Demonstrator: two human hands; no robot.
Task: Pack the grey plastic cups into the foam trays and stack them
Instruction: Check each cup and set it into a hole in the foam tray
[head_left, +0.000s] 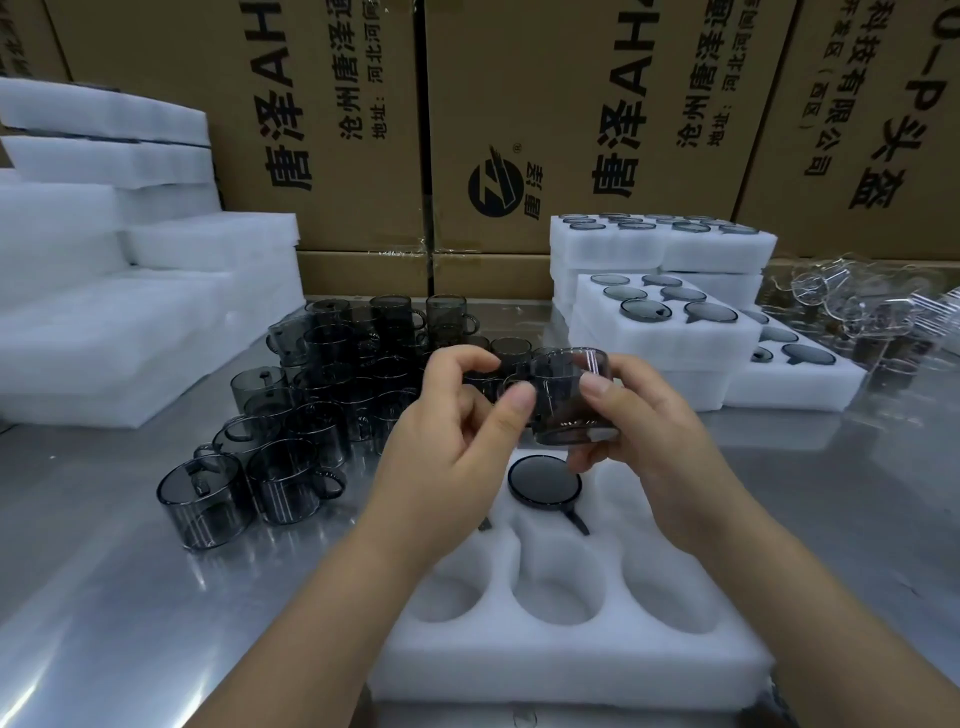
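A grey see-through cup (563, 395) is in the air above the near foam tray (571, 660). My right hand (649, 431) grips its side and base. My left hand (457, 436) pinches the cup's handle side with thumb and fingers. One cup (543, 480) sits upside down in a far pocket of that tray, its handle pointing toward me; three near pockets are bare. Several loose grey cups (291, 436) stand in a cluster on the steel table to the left.
Filled foam trays (665, 338) are stacked at the right back, a taller stack (660, 249) behind them. Bare foam sheets (130, 322) pile up at the left. Clear plastic scraps (852, 306) lie far right. Cardboard boxes (467, 130) wall off the back.
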